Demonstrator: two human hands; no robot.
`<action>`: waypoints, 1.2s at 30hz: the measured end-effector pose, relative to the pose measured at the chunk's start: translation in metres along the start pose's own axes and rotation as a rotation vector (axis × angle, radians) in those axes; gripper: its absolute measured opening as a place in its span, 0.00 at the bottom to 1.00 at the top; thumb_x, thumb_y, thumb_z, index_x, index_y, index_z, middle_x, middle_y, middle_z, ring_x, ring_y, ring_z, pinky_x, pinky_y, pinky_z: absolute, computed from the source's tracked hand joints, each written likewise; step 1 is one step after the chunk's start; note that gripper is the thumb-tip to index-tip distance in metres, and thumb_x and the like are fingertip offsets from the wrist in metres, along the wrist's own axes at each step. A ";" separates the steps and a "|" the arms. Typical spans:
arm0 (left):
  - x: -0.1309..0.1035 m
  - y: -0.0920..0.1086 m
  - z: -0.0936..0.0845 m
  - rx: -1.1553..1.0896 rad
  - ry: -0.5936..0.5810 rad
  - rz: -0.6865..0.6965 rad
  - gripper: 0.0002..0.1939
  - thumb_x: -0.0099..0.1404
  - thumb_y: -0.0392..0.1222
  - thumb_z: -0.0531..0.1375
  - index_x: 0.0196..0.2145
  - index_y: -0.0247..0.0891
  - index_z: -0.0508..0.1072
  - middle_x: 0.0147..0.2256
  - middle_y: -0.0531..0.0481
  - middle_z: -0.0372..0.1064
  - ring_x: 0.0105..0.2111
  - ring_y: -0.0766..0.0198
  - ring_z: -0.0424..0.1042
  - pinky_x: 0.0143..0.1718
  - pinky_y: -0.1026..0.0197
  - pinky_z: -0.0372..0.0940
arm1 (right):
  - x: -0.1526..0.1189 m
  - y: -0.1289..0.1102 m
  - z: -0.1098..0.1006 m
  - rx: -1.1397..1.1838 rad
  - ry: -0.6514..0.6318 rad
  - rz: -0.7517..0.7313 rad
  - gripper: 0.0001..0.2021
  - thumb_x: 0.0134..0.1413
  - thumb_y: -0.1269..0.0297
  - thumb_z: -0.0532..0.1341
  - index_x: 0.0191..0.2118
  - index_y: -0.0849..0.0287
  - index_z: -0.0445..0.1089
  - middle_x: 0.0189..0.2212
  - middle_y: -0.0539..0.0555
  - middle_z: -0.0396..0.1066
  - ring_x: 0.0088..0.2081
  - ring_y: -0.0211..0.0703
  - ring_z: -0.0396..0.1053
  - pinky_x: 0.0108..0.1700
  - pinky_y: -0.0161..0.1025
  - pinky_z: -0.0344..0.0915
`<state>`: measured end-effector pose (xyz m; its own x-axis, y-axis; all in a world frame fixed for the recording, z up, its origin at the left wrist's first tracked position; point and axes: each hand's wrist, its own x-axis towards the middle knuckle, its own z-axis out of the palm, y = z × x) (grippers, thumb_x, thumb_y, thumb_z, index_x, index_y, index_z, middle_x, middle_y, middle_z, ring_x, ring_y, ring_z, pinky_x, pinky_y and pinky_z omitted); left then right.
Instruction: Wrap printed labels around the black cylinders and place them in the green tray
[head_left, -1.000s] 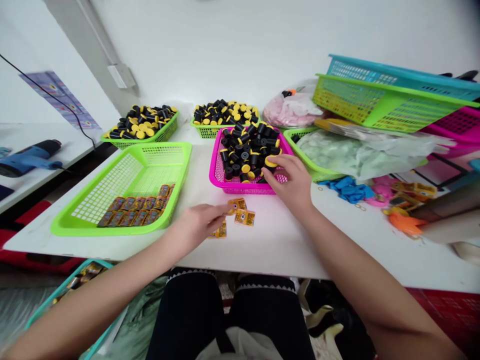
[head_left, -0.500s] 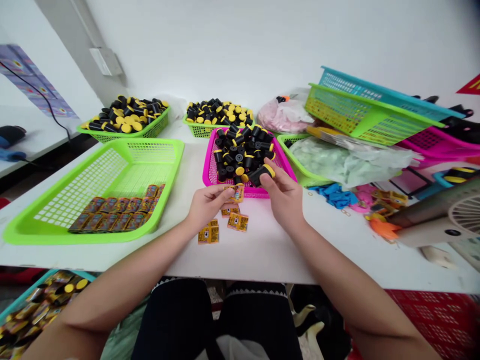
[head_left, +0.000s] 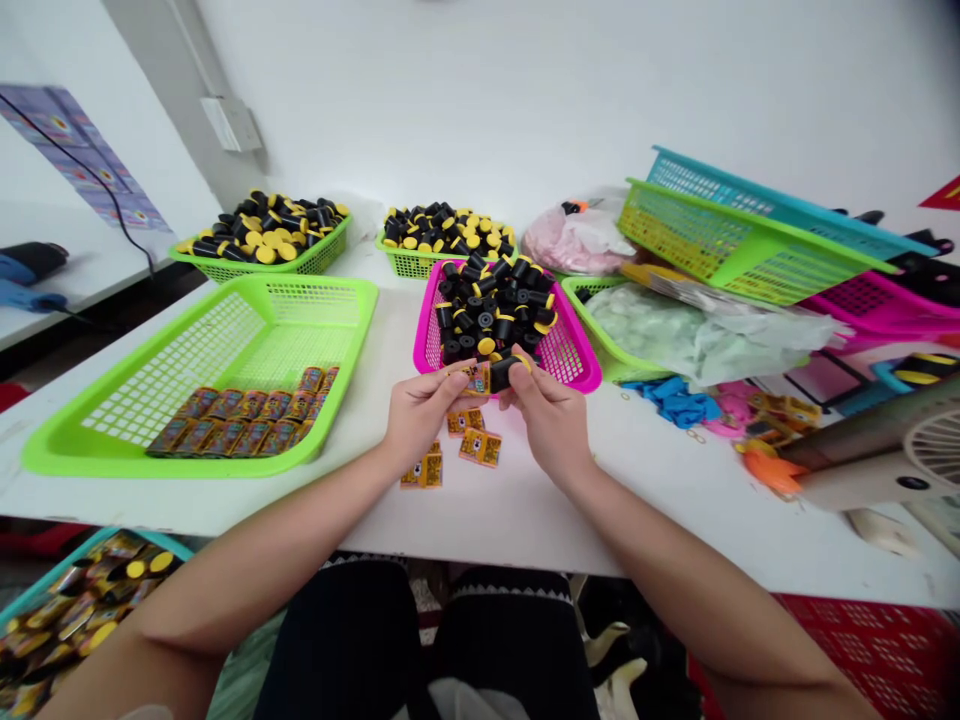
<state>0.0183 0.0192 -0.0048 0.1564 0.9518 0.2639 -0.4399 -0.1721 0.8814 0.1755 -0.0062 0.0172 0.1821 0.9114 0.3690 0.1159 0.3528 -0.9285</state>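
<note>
The left hand (head_left: pixel 424 405) pinches an orange label (head_left: pixel 478 379) between thumb and fingers. The right hand (head_left: pixel 551 410) has its fingers clamped on a black piece (head_left: pixel 502 374) with a yellow cap (head_left: pixel 520 361). Label and piece meet end to end between the hands, over the near edge of the pink basket (head_left: pixel 589 377); how far one goes into the other is too small to tell.

The pink basket holds a heap of black pieces (head_left: pixel 491 305), some showing yellow caps. Below the hands, more orange labels (head_left: pixel 480 447) lie on the white counter (head_left: pixel 525 510), near the left wrist.

To the left is a large green basket (head_left: pixel 180 467), with wrapped pieces (head_left: pixel 247 420) laid in rows at its near right part. Behind stand two smaller green baskets, the left one (head_left: pixel 319 255) and the middle one (head_left: pixel 411 263), both heaped with black-and-yellow pieces. On the right, a whitish bag (head_left: pixel 667 325) lies over another green basket (head_left: pixel 622 352), with blue scraps (head_left: pixel 675 402) just in front. A teal basket (head_left: pixel 176 546) of wrapped pieces sits lower, at the bottom left.
</note>
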 end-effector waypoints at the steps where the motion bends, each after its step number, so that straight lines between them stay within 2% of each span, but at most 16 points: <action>1: 0.000 0.000 0.000 -0.015 -0.008 0.013 0.16 0.58 0.52 0.67 0.41 0.43 0.81 0.44 0.51 0.79 0.36 0.57 0.81 0.43 0.51 0.78 | 0.000 0.002 0.001 0.014 -0.001 0.010 0.20 0.56 0.46 0.61 0.23 0.55 0.74 0.34 0.54 0.78 0.49 0.48 0.74 0.47 0.46 0.71; 4: 0.000 0.001 -0.001 -0.029 -0.026 0.045 0.13 0.59 0.51 0.67 0.40 0.44 0.82 0.43 0.52 0.79 0.35 0.58 0.81 0.43 0.52 0.78 | 0.001 0.004 0.001 0.015 -0.008 0.029 0.20 0.56 0.44 0.60 0.25 0.55 0.76 0.32 0.54 0.78 0.44 0.47 0.75 0.45 0.46 0.72; 6: 0.000 0.001 -0.001 0.055 -0.023 0.075 0.14 0.58 0.50 0.68 0.41 0.43 0.81 0.41 0.51 0.80 0.33 0.59 0.80 0.41 0.53 0.78 | 0.001 0.001 0.000 -0.016 -0.012 0.015 0.21 0.57 0.45 0.59 0.25 0.56 0.76 0.31 0.54 0.77 0.45 0.47 0.75 0.47 0.47 0.71; 9: -0.001 0.003 -0.001 0.264 -0.029 0.208 0.18 0.52 0.45 0.72 0.41 0.42 0.81 0.40 0.49 0.80 0.35 0.61 0.79 0.39 0.59 0.77 | 0.000 -0.006 -0.003 -0.108 -0.028 -0.054 0.21 0.57 0.47 0.61 0.21 0.55 0.74 0.31 0.54 0.77 0.49 0.48 0.73 0.52 0.47 0.69; 11: -0.001 0.004 -0.002 0.345 -0.048 0.320 0.19 0.51 0.41 0.73 0.42 0.40 0.80 0.39 0.48 0.80 0.36 0.62 0.79 0.39 0.62 0.76 | 0.000 -0.007 -0.005 -0.195 -0.033 -0.136 0.19 0.57 0.49 0.62 0.22 0.55 0.75 0.32 0.53 0.76 0.47 0.47 0.74 0.50 0.45 0.70; 14: 0.001 0.006 -0.004 0.415 -0.097 0.479 0.20 0.52 0.38 0.72 0.44 0.38 0.76 0.40 0.47 0.79 0.38 0.63 0.79 0.42 0.63 0.75 | -0.001 -0.004 -0.006 -0.344 0.005 -0.331 0.12 0.58 0.51 0.62 0.37 0.52 0.79 0.38 0.54 0.76 0.41 0.43 0.75 0.43 0.42 0.72; 17: 0.003 0.008 -0.008 0.517 -0.133 0.556 0.28 0.54 0.37 0.70 0.52 0.40 0.68 0.43 0.46 0.77 0.44 0.61 0.78 0.48 0.60 0.72 | -0.001 -0.001 -0.005 -0.458 -0.035 -0.551 0.16 0.61 0.56 0.60 0.53 0.50 0.73 0.42 0.55 0.74 0.42 0.41 0.74 0.43 0.40 0.73; 19: 0.002 0.010 -0.010 0.624 -0.148 0.510 0.32 0.56 0.37 0.69 0.57 0.42 0.63 0.45 0.46 0.76 0.47 0.61 0.76 0.52 0.58 0.70 | -0.002 -0.001 -0.004 -0.489 -0.106 -0.642 0.17 0.63 0.60 0.58 0.56 0.50 0.71 0.43 0.55 0.73 0.44 0.41 0.73 0.45 0.41 0.73; 21: 0.000 0.014 -0.010 0.750 -0.161 0.436 0.34 0.57 0.37 0.67 0.59 0.44 0.60 0.46 0.46 0.76 0.47 0.60 0.76 0.51 0.58 0.70 | -0.002 -0.002 -0.003 -0.483 -0.140 -0.657 0.17 0.63 0.63 0.58 0.56 0.50 0.71 0.43 0.55 0.73 0.44 0.41 0.73 0.47 0.41 0.73; 23: -0.004 0.018 -0.007 0.838 -0.146 0.389 0.36 0.58 0.38 0.67 0.60 0.45 0.58 0.46 0.46 0.76 0.46 0.60 0.77 0.49 0.59 0.71 | -0.001 -0.003 -0.002 -0.438 -0.143 -0.596 0.17 0.61 0.63 0.60 0.56 0.50 0.71 0.44 0.55 0.74 0.43 0.40 0.73 0.47 0.41 0.73; 26: -0.006 0.022 -0.005 0.882 -0.112 0.348 0.39 0.59 0.39 0.66 0.63 0.45 0.53 0.45 0.47 0.77 0.42 0.61 0.78 0.44 0.60 0.72 | 0.001 -0.004 -0.004 -0.323 -0.177 -0.427 0.17 0.59 0.60 0.62 0.53 0.50 0.72 0.45 0.55 0.73 0.43 0.41 0.73 0.47 0.42 0.74; 28: -0.007 0.023 -0.006 0.886 -0.153 0.327 0.37 0.60 0.39 0.66 0.63 0.45 0.53 0.46 0.46 0.77 0.41 0.62 0.79 0.41 0.62 0.72 | 0.004 -0.004 -0.007 -0.236 -0.241 -0.329 0.15 0.57 0.59 0.63 0.50 0.51 0.74 0.45 0.55 0.73 0.41 0.40 0.73 0.44 0.42 0.74; 31: -0.006 0.026 -0.011 0.801 -0.303 0.255 0.35 0.62 0.41 0.65 0.62 0.44 0.53 0.45 0.45 0.78 0.36 0.64 0.79 0.36 0.64 0.71 | 0.010 -0.007 -0.014 -0.167 -0.371 -0.332 0.14 0.56 0.60 0.64 0.49 0.52 0.74 0.44 0.56 0.73 0.40 0.40 0.73 0.43 0.41 0.74; 33: -0.007 0.029 -0.013 0.655 -0.400 0.181 0.38 0.62 0.41 0.65 0.62 0.43 0.50 0.41 0.45 0.79 0.32 0.64 0.79 0.33 0.65 0.71 | 0.014 -0.009 -0.019 -0.169 -0.461 -0.445 0.13 0.58 0.63 0.63 0.50 0.52 0.73 0.46 0.56 0.74 0.46 0.43 0.73 0.48 0.44 0.72; 36: -0.008 0.034 -0.013 0.400 -0.521 0.062 0.43 0.60 0.38 0.66 0.64 0.44 0.44 0.33 0.51 0.79 0.30 0.64 0.79 0.33 0.64 0.72 | 0.016 -0.012 -0.023 -0.115 -0.616 -0.603 0.10 0.64 0.66 0.57 0.47 0.51 0.73 0.45 0.55 0.76 0.52 0.43 0.71 0.57 0.49 0.67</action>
<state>-0.0097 0.0091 0.0180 0.5929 0.7073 0.3850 -0.1148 -0.3990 0.9097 0.1993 -0.0011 0.0354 -0.4993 0.5402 0.6774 0.1266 0.8189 -0.5598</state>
